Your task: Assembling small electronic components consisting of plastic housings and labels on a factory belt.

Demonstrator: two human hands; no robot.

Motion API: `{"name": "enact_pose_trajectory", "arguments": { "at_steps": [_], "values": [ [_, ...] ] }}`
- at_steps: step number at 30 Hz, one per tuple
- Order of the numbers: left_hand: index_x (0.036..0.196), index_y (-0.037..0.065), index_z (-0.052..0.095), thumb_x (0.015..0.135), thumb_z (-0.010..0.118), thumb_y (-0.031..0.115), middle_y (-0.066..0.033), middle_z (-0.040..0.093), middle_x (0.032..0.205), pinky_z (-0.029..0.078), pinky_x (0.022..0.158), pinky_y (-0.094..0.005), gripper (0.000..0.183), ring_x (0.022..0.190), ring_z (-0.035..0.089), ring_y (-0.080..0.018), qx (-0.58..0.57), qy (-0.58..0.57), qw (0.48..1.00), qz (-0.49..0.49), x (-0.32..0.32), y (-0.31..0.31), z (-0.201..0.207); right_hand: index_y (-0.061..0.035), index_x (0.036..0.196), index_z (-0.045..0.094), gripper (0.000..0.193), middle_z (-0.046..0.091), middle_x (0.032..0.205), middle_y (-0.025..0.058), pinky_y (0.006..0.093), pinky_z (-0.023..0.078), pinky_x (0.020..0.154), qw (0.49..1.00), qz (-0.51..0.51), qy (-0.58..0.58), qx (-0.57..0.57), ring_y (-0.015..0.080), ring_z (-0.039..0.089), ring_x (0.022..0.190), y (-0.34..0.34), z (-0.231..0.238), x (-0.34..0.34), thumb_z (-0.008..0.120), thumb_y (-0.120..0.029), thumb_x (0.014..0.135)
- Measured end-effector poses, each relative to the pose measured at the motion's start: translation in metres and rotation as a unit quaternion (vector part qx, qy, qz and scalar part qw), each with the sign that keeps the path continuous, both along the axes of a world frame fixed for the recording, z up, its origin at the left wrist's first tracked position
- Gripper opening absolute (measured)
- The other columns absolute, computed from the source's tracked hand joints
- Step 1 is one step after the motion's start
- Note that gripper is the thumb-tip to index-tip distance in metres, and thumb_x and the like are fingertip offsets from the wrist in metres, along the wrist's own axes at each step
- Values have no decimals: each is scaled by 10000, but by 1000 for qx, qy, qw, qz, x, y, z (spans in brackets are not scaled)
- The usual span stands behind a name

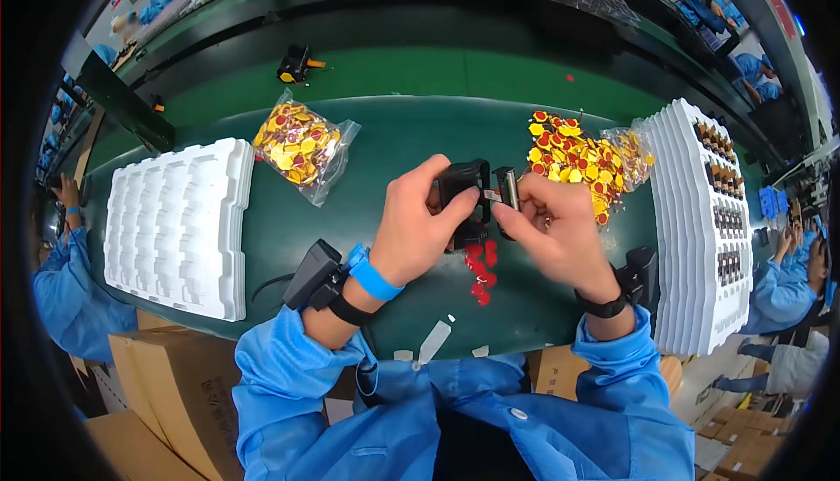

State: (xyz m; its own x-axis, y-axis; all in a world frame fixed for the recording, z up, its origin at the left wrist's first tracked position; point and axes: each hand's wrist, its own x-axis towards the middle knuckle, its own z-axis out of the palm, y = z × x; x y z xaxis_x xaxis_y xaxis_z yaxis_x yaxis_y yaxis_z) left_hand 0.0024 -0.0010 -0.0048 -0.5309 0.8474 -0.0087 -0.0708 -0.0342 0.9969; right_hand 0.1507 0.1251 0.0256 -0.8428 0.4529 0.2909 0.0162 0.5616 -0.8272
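Observation:
Over the middle of the green table, my left hand [413, 223] is closed around a black plastic housing [462, 185] with an open frame-like side. Close to its right side, my right hand [557, 229] pinches a small dark part with a silvery face [507, 188]. A pale, reddish strip shows between the two parts; whether they are joined I cannot tell. Below them lie several small red pieces [479, 273] on the table. Beyond my right hand spreads a loose pile of yellow and red pieces [573, 162].
A clear bag of yellow and red pieces [297, 144] lies at back left. An empty white moulded tray [175, 223] sits left; stacked white trays [681, 245] holding small parts stand right. A black-and-yellow device [296, 65] is farther back. Cardboard boxes [166, 385] stand below left.

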Motion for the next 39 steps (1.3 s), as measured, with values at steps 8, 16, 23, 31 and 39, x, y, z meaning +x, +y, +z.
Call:
{"name": "enact_pose_trajectory", "arguments": {
  "at_steps": [8,16,23,31,39],
  "values": [
    [873,-19,556,896,691,86,-2,616,716,417,488,-204,173,613,538,-7,-21,161,987,15,5,0,-2,15,822,616,152,556,599,10,230,372,474,994,30,7,-104,54,494,506,6,-22,-3,688,-86,911],
    [839,-22,553,880,684,91,-47,570,575,348,439,-256,178,510,487,-32,16,129,991,34,11,3,-4,18,821,596,197,513,583,32,263,346,465,995,35,-22,-91,79,456,494,9,-24,-2,649,-127,944],
    [835,-23,544,880,676,83,-33,533,572,339,443,-260,175,525,455,-27,15,155,987,32,10,1,-4,9,747,555,259,433,519,60,310,309,440,999,41,-14,-32,131,419,439,6,-23,-3,659,-135,935],
    [860,-6,552,914,655,87,32,499,688,345,515,-224,149,638,421,-20,-2,137,991,-14,7,-2,0,8,696,559,292,427,490,82,321,301,434,999,33,-7,-10,171,422,408,7,-27,-3,682,-143,912],
    [874,-9,506,909,639,145,-40,507,609,356,493,-276,206,556,453,-69,52,110,992,-35,8,-1,-1,-2,704,587,232,514,492,55,279,338,419,998,-16,48,-37,107,477,419,-1,-28,-7,718,-95,872]
  ]
}}
